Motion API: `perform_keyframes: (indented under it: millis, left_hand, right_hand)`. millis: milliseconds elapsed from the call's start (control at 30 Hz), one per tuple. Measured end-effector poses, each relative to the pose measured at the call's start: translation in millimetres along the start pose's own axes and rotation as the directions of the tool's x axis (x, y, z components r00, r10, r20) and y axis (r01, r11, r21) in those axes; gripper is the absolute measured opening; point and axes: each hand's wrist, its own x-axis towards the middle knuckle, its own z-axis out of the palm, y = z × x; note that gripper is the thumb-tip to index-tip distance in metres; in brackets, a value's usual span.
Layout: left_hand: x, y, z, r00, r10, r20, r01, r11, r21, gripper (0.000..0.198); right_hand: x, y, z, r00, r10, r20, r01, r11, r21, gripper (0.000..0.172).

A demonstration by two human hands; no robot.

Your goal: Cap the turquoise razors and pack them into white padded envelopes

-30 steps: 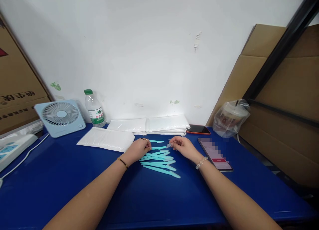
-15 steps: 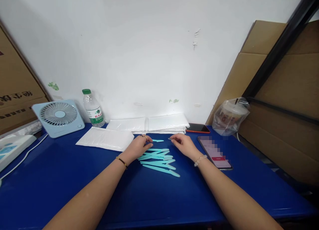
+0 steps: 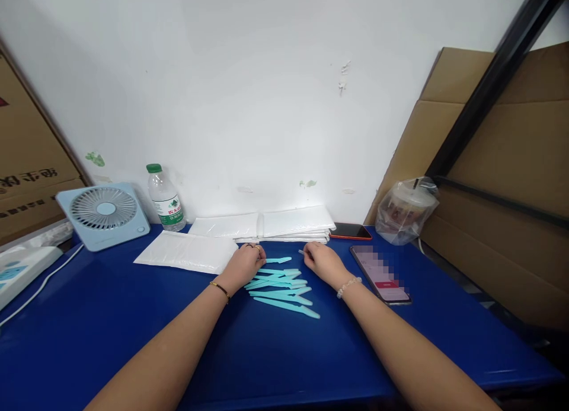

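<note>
My left hand [image 3: 248,261] is closed, its thumb and fingers pinching the handle end of a turquoise eyebrow razor [image 3: 279,260] whose blade end points right. Across from it, my right hand [image 3: 323,260] pinches a small translucent blade cap [image 3: 301,252] between thumb and fingertips. Razor and cap are apart. Just in front of both hands, several turquoise eyebrow razors [image 3: 284,305] lie in an overlapping row on the blue table [image 3: 284,357], with pale covers over their blade ends.
A white padded mailer [image 3: 189,252] lies left of my left hand, with stacked mailers [image 3: 296,221] along the wall. Further left stand a water bottle [image 3: 166,200] and a blue fan [image 3: 104,212]. Two phones [image 3: 383,280] and a bagged drink cup [image 3: 406,209] are on the right.
My left fingers have closed on the eyebrow razor's handle; half a second ago they were spread more. My right hand keeps the small cap. The view has shifted slightly.
</note>
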Motion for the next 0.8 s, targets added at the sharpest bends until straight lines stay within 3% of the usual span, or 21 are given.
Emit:
perform_keyframes:
  millis: [133,267,367,533,800]
  left_hand:
    - [-2,-2,-4.4,0.999,-0.024,0.021,0.026,0.996,-0.084,0.011]
    - [-5,-7,-10.3,0.996,-0.068,0.066,0.082,0.968,-0.237,0.013]
    - [-6,-9,-11.2,0.995,-0.059,0.084,0.082,0.949,-0.306,0.014]
    - [-6,-8,-9.0,0.995,-0.035,0.093,0.065,0.933,-0.354,0.016]
    - [-6,-5,-8.5,0.993,-0.041,0.114,0.08,0.929,-0.361,0.021]
  right_hand:
    - [-2,1,-3,0.999,0.05,0.011,-0.05,0.919,0.392,0.016]
    - [-4,4,0,0.988,0.117,0.104,-0.156,0.676,0.72,0.021]
    - [-4,5,2,0.985,0.141,0.104,-0.165,0.556,0.814,0.021]
    - [-3,4,3,0.99,0.144,-0.003,-0.087,0.617,0.782,0.015]
    - [-3,-4,0,0.996,0.093,-0.014,-0.052,0.666,0.744,0.01]
